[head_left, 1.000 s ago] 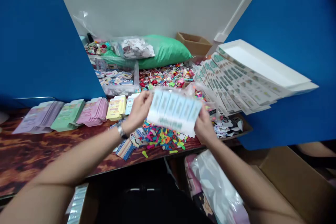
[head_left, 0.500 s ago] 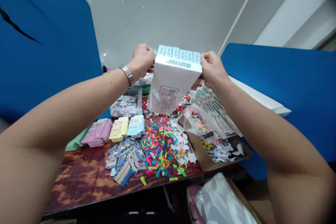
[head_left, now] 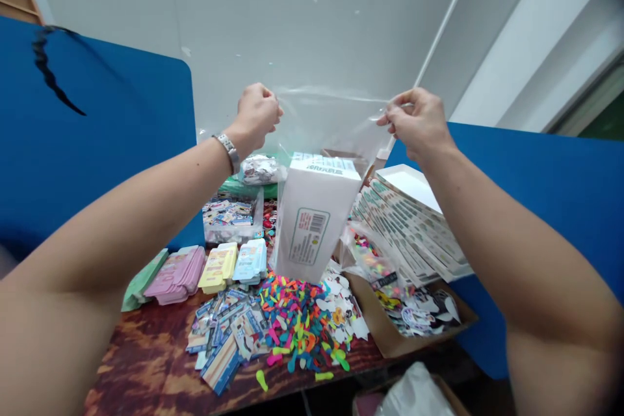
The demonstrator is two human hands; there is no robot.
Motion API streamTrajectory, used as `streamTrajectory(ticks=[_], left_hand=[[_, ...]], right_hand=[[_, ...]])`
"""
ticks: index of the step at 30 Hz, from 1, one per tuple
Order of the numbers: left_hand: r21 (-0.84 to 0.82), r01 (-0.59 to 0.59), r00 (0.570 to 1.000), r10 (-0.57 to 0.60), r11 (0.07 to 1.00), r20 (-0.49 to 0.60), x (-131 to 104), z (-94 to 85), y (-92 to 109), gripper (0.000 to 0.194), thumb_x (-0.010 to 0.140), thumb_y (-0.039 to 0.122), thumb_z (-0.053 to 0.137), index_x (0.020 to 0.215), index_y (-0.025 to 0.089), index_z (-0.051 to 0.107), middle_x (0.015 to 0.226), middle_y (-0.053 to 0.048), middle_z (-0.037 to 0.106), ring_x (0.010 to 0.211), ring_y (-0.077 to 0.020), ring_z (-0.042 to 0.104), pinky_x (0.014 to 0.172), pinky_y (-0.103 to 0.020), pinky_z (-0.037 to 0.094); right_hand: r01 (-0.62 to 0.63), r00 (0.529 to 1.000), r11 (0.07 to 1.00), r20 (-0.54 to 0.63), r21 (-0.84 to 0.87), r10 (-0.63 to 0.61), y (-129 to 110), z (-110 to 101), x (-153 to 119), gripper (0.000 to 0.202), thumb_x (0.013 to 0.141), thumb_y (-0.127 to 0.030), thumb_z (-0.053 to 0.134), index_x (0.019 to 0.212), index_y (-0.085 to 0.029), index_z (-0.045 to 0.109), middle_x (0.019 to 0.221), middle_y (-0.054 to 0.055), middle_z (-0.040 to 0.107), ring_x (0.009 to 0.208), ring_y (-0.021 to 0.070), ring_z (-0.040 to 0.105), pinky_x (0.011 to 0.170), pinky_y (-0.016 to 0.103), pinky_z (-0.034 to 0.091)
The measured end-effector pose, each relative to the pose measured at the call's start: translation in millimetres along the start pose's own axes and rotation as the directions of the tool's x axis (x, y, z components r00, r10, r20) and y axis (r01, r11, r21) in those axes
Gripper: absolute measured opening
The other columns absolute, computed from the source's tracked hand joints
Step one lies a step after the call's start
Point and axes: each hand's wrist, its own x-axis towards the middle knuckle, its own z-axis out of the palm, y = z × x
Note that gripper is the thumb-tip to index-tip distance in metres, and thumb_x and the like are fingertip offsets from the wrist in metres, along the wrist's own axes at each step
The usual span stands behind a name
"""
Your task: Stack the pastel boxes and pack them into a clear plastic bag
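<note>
My left hand point(head_left: 258, 114) pinches the left upper corner of a clear plastic bag point(head_left: 331, 120). The opposite corner is pinched by my right hand point(head_left: 414, 118), so the bag's top edge is stretched between them. Inside the bag stands a white display box point(head_left: 312, 227) with a barcode label on its front. Light blue small boxes point(head_left: 322, 161) show in a row at its top, seen through the film. The box hangs upright, slightly tilted, above a pile of small colourful balloons point(head_left: 297, 331).
Flattened pink cartons point(head_left: 175, 275), yellow cartons point(head_left: 218, 266) and blue cartons point(head_left: 250, 260) lie at left, with card packets point(head_left: 229, 331) in front. At right are a cardboard box point(head_left: 385, 331) of cut-outs and fanned white printed sheets point(head_left: 414, 234). Blue panels point(head_left: 121, 143) flank the table point(head_left: 151, 351).
The white box has dropped lower relative to my hands and now hangs inside the bag. My hands have moved apart, stretching the bag's top edge above it. The view has tilted upward.
</note>
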Motion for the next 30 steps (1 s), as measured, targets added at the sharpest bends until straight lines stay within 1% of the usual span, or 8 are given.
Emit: streamTrajectory(ticks=[6, 9, 13, 15, 17, 20, 25, 30], left_hand=[[-0.188, 0.256, 0.956, -0.220, 0.948, 0.191, -48, 2.6, -53, 0.018, 0.088, 0.012, 0.047, 0.071, 0.019, 0.047, 0.064, -0.002, 0.057, 0.052, -0.0109, 0.055, 0.053, -0.026, 0.045], [-0.201, 0.326, 0.932, -0.278, 0.924, 0.233, -65, 7.1, -84, 0.020, 0.086, 0.013, 0.050, 0.067, 0.017, 0.048, 0.061, -0.002, 0.055, 0.050, -0.0099, 0.053, 0.052, -0.025, 0.046], [-0.261, 0.293, 0.946, -0.240, 0.920, 0.218, -68, 7.1, -99, 0.014, 0.085, 0.018, 0.056, 0.072, 0.017, 0.051, 0.070, -0.001, 0.058, 0.057, -0.0084, 0.055, 0.056, -0.022, 0.047], [-0.285, 0.265, 0.953, -0.204, 0.921, 0.226, -67, 5.1, -98, 0.011, 0.083, 0.022, 0.059, 0.075, 0.017, 0.054, 0.073, -0.001, 0.059, 0.061, -0.0083, 0.056, 0.058, -0.021, 0.048], [-0.297, 0.238, 0.955, -0.168, 0.925, 0.243, -66, 3.3, -97, 0.014, 0.082, 0.027, 0.063, 0.076, 0.017, 0.055, 0.073, -0.001, 0.060, 0.063, -0.0086, 0.057, 0.059, -0.021, 0.049], [-0.290, 0.188, 0.960, -0.113, 0.938, 0.257, -66, 2.3, -97, 0.019, 0.080, 0.032, 0.066, 0.075, 0.017, 0.056, 0.071, -0.001, 0.059, 0.063, -0.0087, 0.056, 0.059, -0.021, 0.048], [-0.234, 0.055, 0.967, 0.006, 0.971, 0.253, -64, 2.1, -103, 0.018, 0.085, 0.031, 0.061, 0.075, 0.017, 0.056, 0.068, 0.000, 0.055, 0.060, -0.0084, 0.052, 0.058, -0.021, 0.044], [-0.171, -0.112, 0.957, 0.153, 0.979, 0.248, -60, -0.2, -105, 0.015, 0.086, 0.027, 0.059, 0.074, 0.018, 0.055, 0.068, 0.002, 0.053, 0.061, -0.0085, 0.045, 0.058, -0.022, 0.039]], right_hand=[[-0.083, 0.978, 0.996, 0.195, 0.028, 0.076, 38, 1, -45, 0.022, 0.069, -0.017, 0.069, 0.088, -0.019, 0.058, 0.060, 0.001, 0.062, 0.048, 0.0115, 0.049, 0.046, 0.025, 0.035], [-0.111, 0.955, 0.994, 0.275, -0.011, 0.110, 61, 9, -59, 0.023, 0.070, -0.023, 0.067, 0.091, -0.019, 0.058, 0.060, 0.000, 0.060, 0.047, 0.0126, 0.049, 0.044, 0.026, 0.037], [0.149, 0.988, 0.963, 0.083, -0.224, -0.134, 48, 20, -60, 0.030, 0.077, -0.025, 0.061, 0.107, -0.020, 0.060, 0.095, 0.007, 0.066, 0.062, 0.0147, 0.058, 0.061, 0.032, 0.048], [0.376, 0.925, 0.865, 0.072, -0.333, -0.374, 27, 33, -63, 0.030, 0.082, -0.023, 0.059, 0.112, -0.020, 0.062, 0.111, 0.009, 0.062, 0.074, 0.0160, 0.060, 0.073, 0.034, 0.049], [0.568, 0.823, 0.751, 0.230, -0.336, -0.519, 7, 55, -70, 0.024, 0.089, -0.024, 0.054, 0.111, -0.021, 0.063, 0.109, 0.008, 0.064, 0.082, 0.0171, 0.061, 0.078, 0.032, 0.046], [0.706, 0.701, 0.595, 0.496, -0.384, -0.513, -10, 93, -84, 0.021, 0.095, -0.026, 0.049, 0.106, -0.022, 0.066, 0.102, 0.006, 0.066, 0.087, 0.0183, 0.059, 0.068, 0.028, 0.040], [0.772, 0.635, 0.380, 0.591, -0.510, -0.498, -9, 127, -87, 0.025, 0.096, -0.015, 0.040, 0.094, -0.018, 0.065, 0.094, 0.009, 0.065, 0.082, 0.0185, 0.054, 0.059, 0.030, 0.026], [0.788, 0.615, 0.350, 0.626, -0.506, -0.479, -7, 128, -79, 0.024, 0.094, -0.013, 0.040, 0.089, -0.015, 0.064, 0.087, 0.010, 0.064, 0.076, 0.0179, 0.051, 0.058, 0.031, 0.022]])
